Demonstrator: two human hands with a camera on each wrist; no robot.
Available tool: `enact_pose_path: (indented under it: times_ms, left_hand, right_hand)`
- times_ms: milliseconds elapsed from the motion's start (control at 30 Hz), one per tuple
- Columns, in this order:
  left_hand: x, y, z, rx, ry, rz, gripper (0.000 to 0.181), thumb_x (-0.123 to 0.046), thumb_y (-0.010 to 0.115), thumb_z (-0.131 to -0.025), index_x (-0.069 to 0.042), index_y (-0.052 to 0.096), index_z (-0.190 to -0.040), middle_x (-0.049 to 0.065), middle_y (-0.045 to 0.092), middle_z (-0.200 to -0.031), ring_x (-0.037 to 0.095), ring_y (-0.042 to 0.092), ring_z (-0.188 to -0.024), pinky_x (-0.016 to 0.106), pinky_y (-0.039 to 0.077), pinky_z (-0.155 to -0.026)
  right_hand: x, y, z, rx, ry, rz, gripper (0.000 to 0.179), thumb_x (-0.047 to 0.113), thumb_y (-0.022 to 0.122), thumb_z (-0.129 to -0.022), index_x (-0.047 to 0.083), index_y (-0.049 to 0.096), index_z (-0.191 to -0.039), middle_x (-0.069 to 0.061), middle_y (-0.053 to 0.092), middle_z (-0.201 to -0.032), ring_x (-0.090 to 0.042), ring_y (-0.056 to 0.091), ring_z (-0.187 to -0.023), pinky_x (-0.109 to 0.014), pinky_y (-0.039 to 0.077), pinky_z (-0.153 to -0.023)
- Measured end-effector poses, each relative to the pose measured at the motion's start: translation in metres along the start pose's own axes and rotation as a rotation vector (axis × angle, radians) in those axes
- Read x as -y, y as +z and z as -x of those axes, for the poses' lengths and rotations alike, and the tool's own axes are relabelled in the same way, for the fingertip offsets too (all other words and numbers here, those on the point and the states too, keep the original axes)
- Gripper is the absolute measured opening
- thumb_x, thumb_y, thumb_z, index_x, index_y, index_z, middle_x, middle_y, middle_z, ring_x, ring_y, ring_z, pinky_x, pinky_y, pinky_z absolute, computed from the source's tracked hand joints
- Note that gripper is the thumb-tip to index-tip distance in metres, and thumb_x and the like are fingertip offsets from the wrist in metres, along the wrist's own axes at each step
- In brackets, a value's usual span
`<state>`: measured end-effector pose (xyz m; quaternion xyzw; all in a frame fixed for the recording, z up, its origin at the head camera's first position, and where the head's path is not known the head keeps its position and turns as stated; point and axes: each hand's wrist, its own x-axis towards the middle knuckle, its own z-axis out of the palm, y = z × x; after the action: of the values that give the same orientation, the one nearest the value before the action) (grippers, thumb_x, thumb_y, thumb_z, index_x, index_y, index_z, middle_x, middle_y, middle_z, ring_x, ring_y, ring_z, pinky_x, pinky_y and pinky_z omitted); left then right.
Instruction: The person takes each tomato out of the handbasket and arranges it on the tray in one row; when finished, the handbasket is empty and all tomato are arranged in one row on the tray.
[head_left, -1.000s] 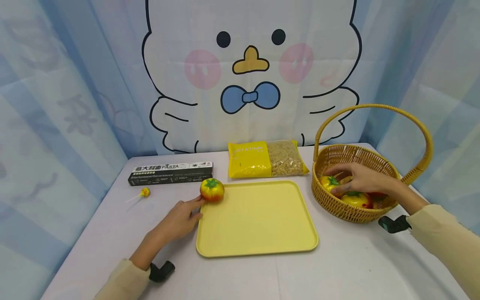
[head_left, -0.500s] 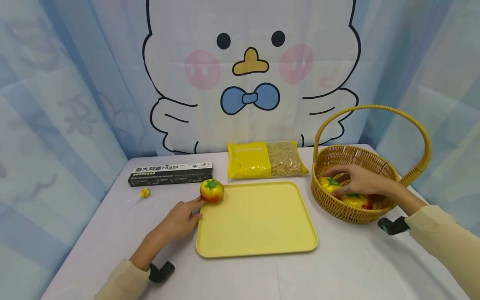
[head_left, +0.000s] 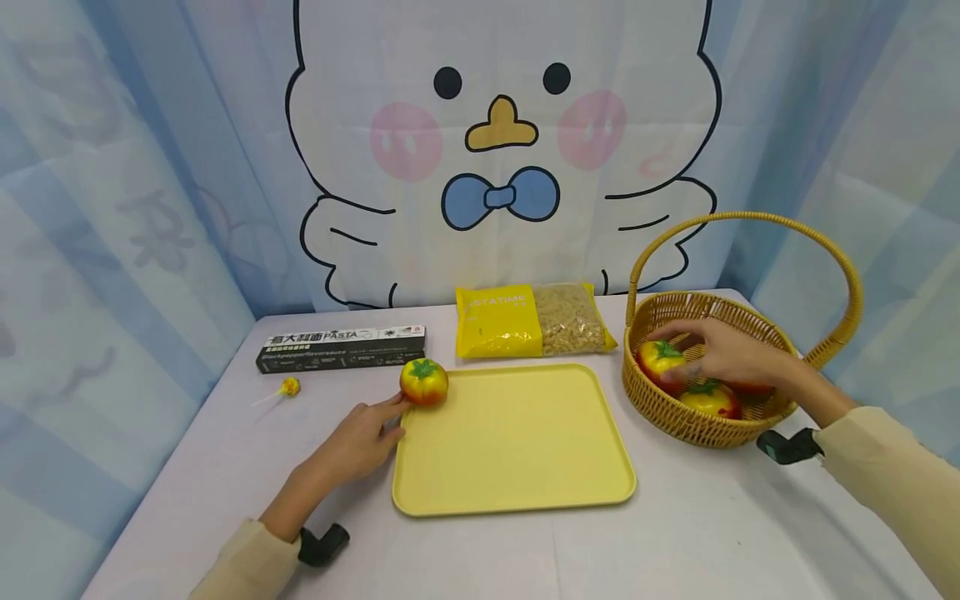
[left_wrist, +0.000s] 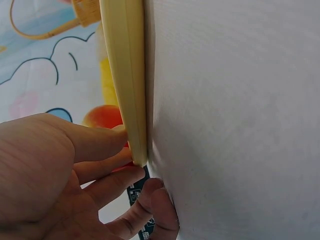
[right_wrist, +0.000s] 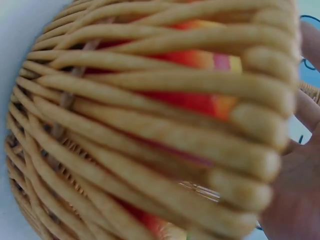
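Note:
In the head view a yellow-red tomato (head_left: 424,382) with a green leafy top sits on the upper left corner of the yellow tray (head_left: 513,442). My left hand (head_left: 363,442) reaches that corner, its index finger against the tomato's underside. The left wrist view has the thumb and fingertips right at the tray rim (left_wrist: 127,75), the outer fingers loosely bent. On the right, my right hand (head_left: 723,354) reaches into the wicker basket (head_left: 697,429) and grips another tomato (head_left: 660,360) between thumb and fingers. A further tomato (head_left: 711,400) lies beneath that hand.
A black pasta box (head_left: 341,348) and a yellow pasta bag (head_left: 501,321) lie along the back of the table. A lollipop (head_left: 289,386) is at the left. The basket's tall handle (head_left: 757,215) arches over it. A patterned curtain (head_left: 502,250) closes off the back.
The gripped tomato has risen slightly in the basket, with more of its red side showing, and my right hand has lifted a little with it. My left hand stays in place.

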<state>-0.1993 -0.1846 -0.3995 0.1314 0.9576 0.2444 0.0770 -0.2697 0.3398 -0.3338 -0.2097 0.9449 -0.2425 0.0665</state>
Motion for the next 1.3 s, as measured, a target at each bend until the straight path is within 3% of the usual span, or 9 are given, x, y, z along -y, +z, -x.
enact_pose_path:
  times_ms: [200,400,600,1100,1300]
  left_hand:
    - [0.000,0.000,0.000,0.002,0.001,-0.006,0.049,-0.010,0.064,-0.103,-0.005,0.057,-0.152,0.014,0.048,-0.165,0.024,0.054,-0.094,0.035,0.044,-0.078]
    - [-0.001,-0.001,0.000,0.007,-0.004,0.002,0.050,-0.010,0.064,-0.104,-0.005,0.056,-0.153,0.014,0.047,-0.166,0.026,0.055,-0.097,0.035,0.044,-0.077]
    - [0.000,0.000,0.000,0.004,-0.002,0.000,0.050,-0.010,0.064,-0.104,-0.005,0.056,-0.152,0.015,0.047,-0.166,0.025,0.055,-0.096,0.034,0.044,-0.076]
    - [0.000,-0.001,0.001,0.008,-0.006,0.004,0.050,-0.010,0.064,-0.104,-0.004,0.055,-0.153,0.014,0.047,-0.166,0.025,0.054,-0.096,0.034,0.044,-0.076]
    - [0.000,-0.001,0.001,0.004,0.004,0.000,0.050,-0.010,0.064,-0.104,-0.003,0.056,-0.152,0.014,0.048,-0.165,0.024,0.055,-0.097,0.036,0.045,-0.078]
  right_hand:
    - [0.002,-0.002,-0.001,-0.041,-0.003,0.009,0.060,0.035,0.084,-0.090,0.015,0.064,-0.144,-0.014,0.069,-0.136,-0.036,0.064,-0.123,-0.052,0.054,-0.097]
    - [0.008,-0.005,-0.003,-0.066,0.010,-0.005,0.059,0.035,0.085,-0.090,0.016,0.064,-0.143,-0.013,0.067,-0.137,-0.032,0.062,-0.121,-0.046,0.052,-0.096]
    - [0.016,-0.006,-0.004,-0.092,-0.018,-0.001,0.058,0.030,0.085,-0.091,0.012,0.065,-0.142,-0.015,0.066,-0.136,-0.032,0.061,-0.118,-0.050,0.051,-0.098]
    - [0.029,-0.007,-0.009,-0.123,-0.016,-0.021,0.061,0.033,0.085,-0.091,0.013,0.062,-0.145,-0.014,0.065,-0.138,-0.032,0.060,-0.122,-0.040,0.054,-0.096]
    - [0.036,-0.006,-0.013,-0.132,-0.021,-0.035,0.063,0.033,0.084,-0.092,0.013,0.061,-0.147,-0.014,0.066,-0.140,-0.033,0.060,-0.125,-0.049,0.054,-0.100]
